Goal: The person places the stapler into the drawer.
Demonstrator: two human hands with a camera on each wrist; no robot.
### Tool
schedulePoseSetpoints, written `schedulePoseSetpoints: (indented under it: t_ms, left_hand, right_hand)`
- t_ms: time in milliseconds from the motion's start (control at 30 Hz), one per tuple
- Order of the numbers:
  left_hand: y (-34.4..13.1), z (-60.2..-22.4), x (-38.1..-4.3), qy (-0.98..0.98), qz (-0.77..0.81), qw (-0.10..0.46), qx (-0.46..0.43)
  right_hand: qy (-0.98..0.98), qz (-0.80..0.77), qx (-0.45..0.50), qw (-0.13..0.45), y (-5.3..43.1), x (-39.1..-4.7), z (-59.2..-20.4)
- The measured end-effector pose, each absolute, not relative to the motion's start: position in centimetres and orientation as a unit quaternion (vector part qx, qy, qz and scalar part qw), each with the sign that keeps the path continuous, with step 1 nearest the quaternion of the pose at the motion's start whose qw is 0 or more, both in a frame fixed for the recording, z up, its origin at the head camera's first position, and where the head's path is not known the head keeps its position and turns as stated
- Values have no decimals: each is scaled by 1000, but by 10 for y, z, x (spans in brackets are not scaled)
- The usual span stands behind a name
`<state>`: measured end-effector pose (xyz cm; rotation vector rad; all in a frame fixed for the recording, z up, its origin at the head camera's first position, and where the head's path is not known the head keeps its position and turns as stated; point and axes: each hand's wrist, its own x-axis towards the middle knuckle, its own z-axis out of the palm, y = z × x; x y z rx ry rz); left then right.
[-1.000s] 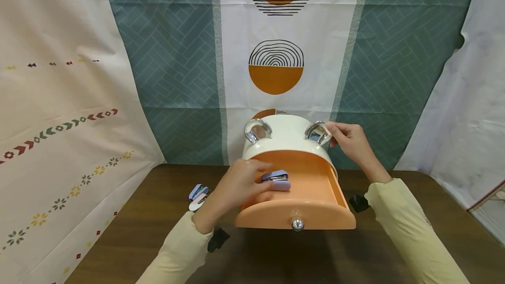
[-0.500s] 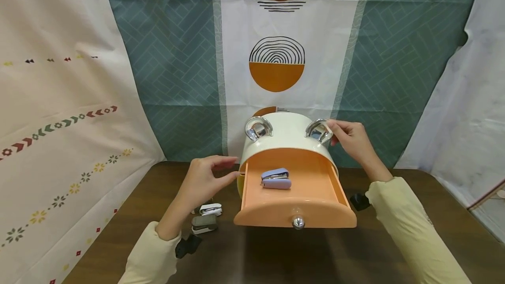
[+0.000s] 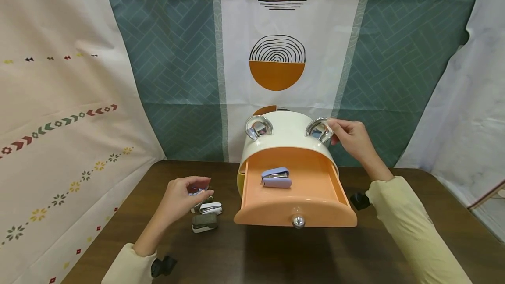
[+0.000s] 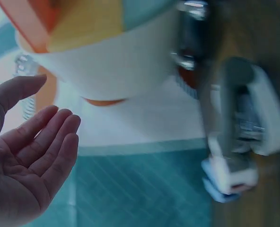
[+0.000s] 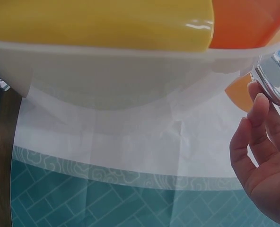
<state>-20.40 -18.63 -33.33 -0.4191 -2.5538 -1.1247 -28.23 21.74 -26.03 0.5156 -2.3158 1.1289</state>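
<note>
A glossy white, round-topped cabinet (image 3: 289,133) stands on the table with its orange drawer (image 3: 268,217) pulled out. On the drawer's floor lies a lavender mini stapler (image 3: 277,182). My right hand (image 3: 352,140) pinches the chrome ring (image 3: 313,124) at the cabinet's top right; the right wrist view has those fingertips against the ring. My left hand (image 3: 179,200) holds nothing, thumb and fingers apart, above the left side of the table. Just right of it sit a white stapler (image 3: 211,208) and a grey-green stapler (image 3: 204,221). More staplers behind the hand are partly hidden.
A second chrome ring (image 3: 259,127) tops the cabinet's left side, and a round silver knob (image 3: 298,221) sits on the drawer front. A yellow drawer (image 5: 97,21) shows in the right wrist view. Patterned cloth (image 3: 177,56) hangs behind the dark wooden table (image 3: 221,260).
My left hand has come out of the drawer and moved left and down to the staplers on the table, leaving the lavender stapler in the drawer. My right hand stays at the ring.
</note>
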Motion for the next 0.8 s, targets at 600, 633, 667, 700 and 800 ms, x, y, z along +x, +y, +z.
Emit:
schedulePoseSetpoints:
  t_ms: [600, 633, 667, 700, 800]
  left_hand:
    - [-223, -397, -209, -898, -421, 67, -110]
    - [-224, -399, -209, -898, -421, 64, -113]
    - [-225, -401, -210, -898, -420, 60, -117]
    - [-226, -402, -210, -899, -418, 56, -122]
    - [-229, -406, -211, -907, -396, 47, -136]
  right_hand:
    - [-851, 419, 188, 255, 219, -285, -262]
    - [-851, 419, 188, 255, 219, -285, -262]
    - [-851, 419, 188, 255, 219, -285, -263]
    - [-851, 419, 187, 256, 219, -285, -263]
    - [-852, 418, 185, 257, 218, -285, -263]
